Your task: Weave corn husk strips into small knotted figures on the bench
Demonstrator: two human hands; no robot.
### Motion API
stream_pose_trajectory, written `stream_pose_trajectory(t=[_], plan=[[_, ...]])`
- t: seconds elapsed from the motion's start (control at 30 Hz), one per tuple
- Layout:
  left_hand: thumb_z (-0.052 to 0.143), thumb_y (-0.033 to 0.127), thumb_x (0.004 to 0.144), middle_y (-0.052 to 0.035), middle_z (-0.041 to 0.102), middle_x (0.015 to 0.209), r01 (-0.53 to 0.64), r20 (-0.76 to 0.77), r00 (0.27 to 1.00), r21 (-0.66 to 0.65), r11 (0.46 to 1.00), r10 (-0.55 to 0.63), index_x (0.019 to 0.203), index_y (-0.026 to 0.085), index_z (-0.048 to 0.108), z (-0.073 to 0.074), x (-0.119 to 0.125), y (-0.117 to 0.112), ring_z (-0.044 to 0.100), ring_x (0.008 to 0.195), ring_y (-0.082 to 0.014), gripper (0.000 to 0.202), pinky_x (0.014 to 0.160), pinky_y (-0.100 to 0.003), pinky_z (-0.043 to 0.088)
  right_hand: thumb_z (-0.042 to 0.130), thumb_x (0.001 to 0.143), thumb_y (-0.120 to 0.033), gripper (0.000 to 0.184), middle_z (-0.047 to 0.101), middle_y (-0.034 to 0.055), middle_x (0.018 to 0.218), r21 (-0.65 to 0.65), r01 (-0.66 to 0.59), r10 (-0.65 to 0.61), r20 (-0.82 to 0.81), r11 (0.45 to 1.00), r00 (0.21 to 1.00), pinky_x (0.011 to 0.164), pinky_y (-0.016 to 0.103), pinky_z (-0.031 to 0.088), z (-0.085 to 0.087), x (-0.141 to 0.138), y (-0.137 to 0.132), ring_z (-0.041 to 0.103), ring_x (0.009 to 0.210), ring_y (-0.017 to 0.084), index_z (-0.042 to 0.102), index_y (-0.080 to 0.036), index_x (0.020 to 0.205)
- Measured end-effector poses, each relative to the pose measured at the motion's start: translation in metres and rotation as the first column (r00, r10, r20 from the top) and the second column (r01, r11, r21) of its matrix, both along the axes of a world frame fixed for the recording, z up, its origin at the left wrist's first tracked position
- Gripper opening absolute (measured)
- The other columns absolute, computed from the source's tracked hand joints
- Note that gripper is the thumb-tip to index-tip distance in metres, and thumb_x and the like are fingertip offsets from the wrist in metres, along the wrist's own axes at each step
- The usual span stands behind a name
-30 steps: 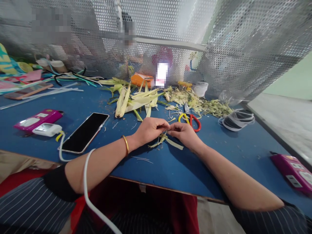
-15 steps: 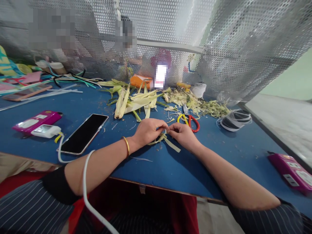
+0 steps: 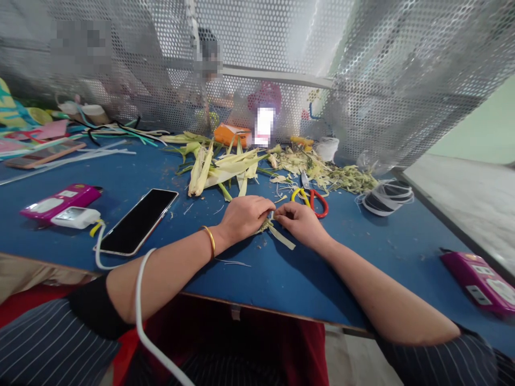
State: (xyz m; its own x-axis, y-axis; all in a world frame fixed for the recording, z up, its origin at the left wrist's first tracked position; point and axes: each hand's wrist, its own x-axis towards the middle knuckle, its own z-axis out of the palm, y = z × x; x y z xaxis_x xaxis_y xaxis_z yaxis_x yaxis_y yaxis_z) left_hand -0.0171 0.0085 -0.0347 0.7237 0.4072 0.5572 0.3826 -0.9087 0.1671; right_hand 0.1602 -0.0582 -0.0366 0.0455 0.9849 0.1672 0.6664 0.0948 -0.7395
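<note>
Clamped, as far as I can tell, on the far end of a small pale plait (image 3: pixel 264 225), my left hand (image 3: pixel 243 219) covers much of it, its thumb partly hidden; my right hand (image 3: pixel 302 225) has thumb and forefinger drawn close together just beside that end, at a white wisp (image 3: pixel 271 215), and I cannot tell whether they pinch it. The plait is at the table (image 3: pixel 314 292), nearer me than the scissors (image 3: pixel 311 198) and left of them, with a flat strip (image 3: pixel 282 239) trailing from it toward me. I take the step in hand to be fine fingertip work on that end, perhaps twisting or tying. To my mind the next move calls for a steady left pinch, so the turns do not slacken, while the right fingers draw the wisp snug without tearing the strip.

Loose husks (image 3: pixel 226 169) are left of the scissors and farther off; a heap of scraps (image 3: pixel 322 165) is beyond them, to their right. A spool (image 3: pixel 382 199) wound with white line is well to their right. Thread ends (image 3: pixel 235 263) are left of them, near my edge. Farther left of the scissors is a phone (image 3: pixel 139 221), and past that a purple box (image 3: pixel 64 201)
</note>
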Motion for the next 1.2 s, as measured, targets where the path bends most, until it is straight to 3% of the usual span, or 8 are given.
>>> stream_pose_trajectory(t=[0.17,0.23,0.3,0.37,0.53,0.73,0.97,1.2], plan=[[0.05,0.016,0.09,-0.0045,0.075,0.089,0.004,0.032,0.999,0.018,1.0,-0.004,0.091,0.018,0.07,0.0011,0.0008,-0.001,0.068,0.082,-0.0169,0.02,0.072,-0.026,0.047,0.055,0.077,-0.023,0.01,0.058,0.0002,0.065,-0.029,0.022,-0.022,0.01,0.999,1.0,0.06,0.029,0.042,-0.0012,-0.0005,-0.0005,0.053,0.061,0.015,0.059,-0.021,0.068],[0.051,0.015,0.09,-0.0038,0.075,0.089,0.01,0.06,0.998,0.0,1.0,-0.01,0.091,0.019,0.07,0.0019,0.0012,-0.0013,0.068,0.082,-0.0161,0.02,0.074,-0.026,0.047,0.055,0.077,-0.024,0.01,0.059,-0.0003,0.07,-0.022,0.048,-0.049,-0.084,0.999,0.995,0.057,0.028,0.042,-0.0023,-0.0004,-0.0001,0.053,0.058,0.014,0.063,-0.021,0.082],[0.051,0.015,0.09,-0.0032,0.075,0.09,0.024,0.09,0.996,-0.016,1.0,-0.022,0.091,0.019,0.069,0.0024,0.0013,-0.0013,0.069,0.082,-0.0153,0.019,0.075,-0.025,0.048,0.056,0.076,-0.025,0.028,0.06,0.0003,0.08,0.01,0.076,-0.072,-0.22,0.997,0.973,0.055,0.027,0.044,-0.0029,-0.0001,0.0008,0.052,0.055,0.012,0.063,-0.021,0.102],[0.053,0.016,0.09,-0.0026,0.076,0.09,0.038,0.119,0.992,-0.015,0.999,-0.036,0.09,0.02,0.07,0.0022,0.0014,-0.0012,0.069,0.082,-0.0147,0.017,0.075,-0.024,0.048,0.059,0.074,-0.027,0.034,0.061,0.0016,0.087,0.044,0.059,-0.041,-0.336,0.997,0.941,0.056,0.027,0.046,-0.0029,0.0001,0.0022,0.052,0.057,0.011,0.063,-0.022,0.108],[0.055,0.016,0.09,-0.0022,0.076,0.086,0.086,0.169,0.982,0.032,0.996,-0.09,0.087,0.019,0.069,0.0004,0.0019,-0.0012,0.069,0.079,-0.0138,0.015,0.072,-0.023,0.048,0.066,0.068,-0.031,0.018,0.062,-0.0002,0.074,-0.038,-0.103,0.076,-0.447,0.994,0.891,0.059,0.026,0.046,-0.0032,-0.0014,0.0043,0.052,0.06,0.011,0.067,-0.018,0.081],[0.055,0.015,0.09,-0.0019,0.075,0.084,0.143,0.205,0.967,0.044,0.989,-0.148,0.086,0.019,0.068,-0.0011,0.003,-0.0006,0.068,0.076,-0.0139,0.014,0.071,-0.023,0.049,0.069,0.068,-0.034,0.018,0.057,-0.003,0.061,-0.085,-0.045,0.006,-0.415,0.995,0.91,0.054,0.024,0.041,-0.0031,-0.0009,0.0043,0.05,0.053,0.01,0.064,-0.017,0.068],[0.058,0.005,0.08,-0.0001,0.074,0.079,0.078,0.23,0.973,-0.168,0.983,-0.038,0.08,0.019,0.068,0.0036,0.0025,-0.0003,0.067,0.073,-0.0128,0.017,0.068,-0.021,0.047,0.075,0.067,-0.038,0.025,0.056,-0.0045,0.06,-0.088,-0.038,-0.008,-0.477,0.995,0.879,0.053,0.024,0.042,-0.0004,-0.0004,0.0043,0.053,0.05,0.009,0.06,-0.018,0.07],[0.058,0.008,0.08,-0.0008,0.075,0.08,0.054,0.216,0.976,-0.338,0.94,0.021,0.079,0.019,0.07,0.0044,0.0032,-0.0008,0.067,0.074,-0.0135,0.016,0.068,-0.022,0.047,0.079,0.064,-0.045,0.035,0.058,-0.0035,0.054,-0.11,-0.021,-0.042,-0.54,0.994,0.841,0.053,0.024,0.042,0.0004,0.0002,0.0039,0.051,0.05,0.01,0.056,-0.019,0.068]])
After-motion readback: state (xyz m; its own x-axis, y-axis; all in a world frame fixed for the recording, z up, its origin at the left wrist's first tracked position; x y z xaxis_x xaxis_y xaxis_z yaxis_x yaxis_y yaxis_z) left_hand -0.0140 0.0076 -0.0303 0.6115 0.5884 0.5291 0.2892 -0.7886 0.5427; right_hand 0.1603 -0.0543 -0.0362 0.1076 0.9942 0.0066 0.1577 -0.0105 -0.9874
